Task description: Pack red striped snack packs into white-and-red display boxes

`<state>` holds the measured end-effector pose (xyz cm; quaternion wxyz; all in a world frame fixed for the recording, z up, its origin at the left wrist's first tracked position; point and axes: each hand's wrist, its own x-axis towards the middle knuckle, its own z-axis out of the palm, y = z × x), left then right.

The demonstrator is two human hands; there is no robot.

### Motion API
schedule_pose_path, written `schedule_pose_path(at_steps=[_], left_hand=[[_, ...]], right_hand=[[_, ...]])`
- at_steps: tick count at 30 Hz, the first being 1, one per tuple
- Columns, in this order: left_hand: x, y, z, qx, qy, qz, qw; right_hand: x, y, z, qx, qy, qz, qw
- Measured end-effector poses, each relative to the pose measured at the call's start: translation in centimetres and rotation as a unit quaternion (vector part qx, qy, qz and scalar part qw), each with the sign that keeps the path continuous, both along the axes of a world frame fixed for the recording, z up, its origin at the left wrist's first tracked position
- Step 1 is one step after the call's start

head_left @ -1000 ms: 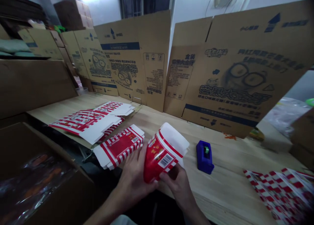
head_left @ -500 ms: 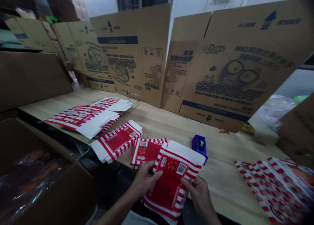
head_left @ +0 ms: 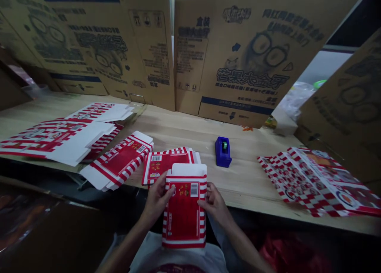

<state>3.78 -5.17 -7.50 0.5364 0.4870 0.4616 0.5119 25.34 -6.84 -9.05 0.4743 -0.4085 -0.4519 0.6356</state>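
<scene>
Striped red paperboard carton [head_left: 183, 213] is being held upright just past the bench edge, folks: left hand [head_left: 157, 199] is gripping one side snugly, right hand [head_left: 214, 205] is pinching the other, right beside another flat carton [head_left: 163, 164] on the wooden bench [head_left: 244, 177].

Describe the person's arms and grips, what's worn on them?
The left grip and right grip are bare, without gloves, and no watch shows. The person wears a white top with a dark red print.
</scene>
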Motion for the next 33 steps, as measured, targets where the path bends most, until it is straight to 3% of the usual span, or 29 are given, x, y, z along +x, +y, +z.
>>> schedule_pose_path(at_steps=[4, 9, 12, 15, 18, 21, 23, 27, 30, 33], left_hand=[[0.2, -0.4, -0.3, -0.013, -0.024, -0.025, 0.999], [0.2, -1.1, -0.1, -0.039, -0.034, -0.073, 0.996], [-0.1, -1.1, -0.2, -0.038, 0.002, -0.107, 0.994], [-0.2, -1.0, -0.5, -0.018, 0.086, -0.117, 0.989], [0.2, -0.9, -0.7, 0.042, 0.166, -0.073, 0.983], [0.9, -1.0, -0.7, 0.088, 0.179, -0.030, 0.979], [1.3, -1.1, -0.5, 0.076, 0.143, -0.015, 0.987], [1.3, -0.8, -0.1, 0.033, 0.064, -0.061, 0.996], [0.6, -0.3, -0.1, 0.049, 0.118, -0.120, 0.985], [0.0, 0.0, 0.0, 0.065, 0.154, -0.140, 0.976]], right_hand=[[0.6, 0.1, -0.1, 0.063, -0.079, -0.118, 0.988], [1.9, 0.5, 0.2, 0.174, -0.207, -0.118, 0.956], [2.5, 0.5, 0.3, 0.212, -0.234, -0.120, 0.941], [2.9, 0.2, -0.1, 0.210, -0.236, -0.104, 0.943], [2.9, -0.3, -0.7, 0.186, -0.237, -0.102, 0.948], [2.8, -0.7, -0.7, 0.131, -0.193, -0.128, 0.964], [3.1, -0.7, -0.4, 0.093, -0.149, -0.118, 0.977], [4.1, -0.3, 0.4, 0.060, -0.107, -0.024, 0.992], [4.7, -0.2, 0.3, 0.062, -0.095, -0.017, 0.993], [4.8, -0.2, 0.0, 0.058, -0.071, -0.027, 0.995]])
